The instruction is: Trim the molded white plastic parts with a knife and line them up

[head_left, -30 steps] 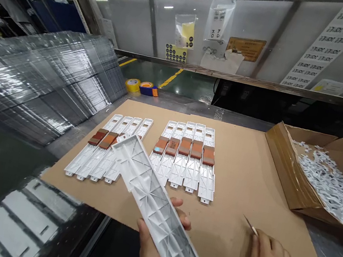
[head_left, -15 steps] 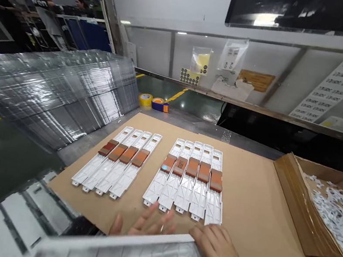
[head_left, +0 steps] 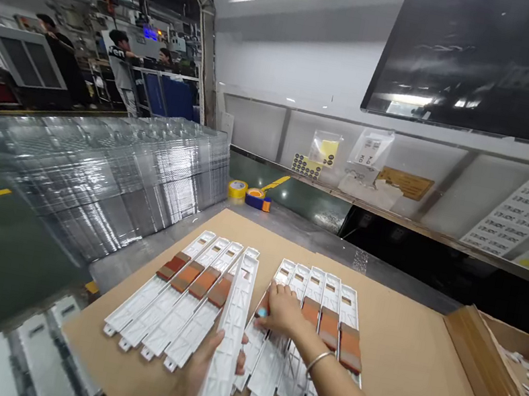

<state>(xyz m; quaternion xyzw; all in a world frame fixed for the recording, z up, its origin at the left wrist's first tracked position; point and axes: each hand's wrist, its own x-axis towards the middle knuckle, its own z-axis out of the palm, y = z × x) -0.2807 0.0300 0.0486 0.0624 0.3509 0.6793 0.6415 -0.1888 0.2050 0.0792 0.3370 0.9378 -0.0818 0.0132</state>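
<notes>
My left hand is wrapped round a long white plastic strip, held upright on edge between two groups of similar strips. My right hand, with a bracelet at the wrist, reaches over the right group. Its fingers curl down on a reddish-brown block at the left of that group; the second block is hidden beneath the hand. Beside the thumb shows a block with a blue sticker. Another brown block lies across the rightmost strip. In the left group, several white strips also carry brown blocks.
Brown cardboard covers the table. A carton of small white pieces stands at the right. Yellow tape and a tape dispenser lie at the back. Stacked clear trays stand left. People are in the background.
The held white strip has swung from lying across the front to pointing away, and is now in my left hand. My right hand has left it and moved forward onto the blocks. The view has tilted up.
</notes>
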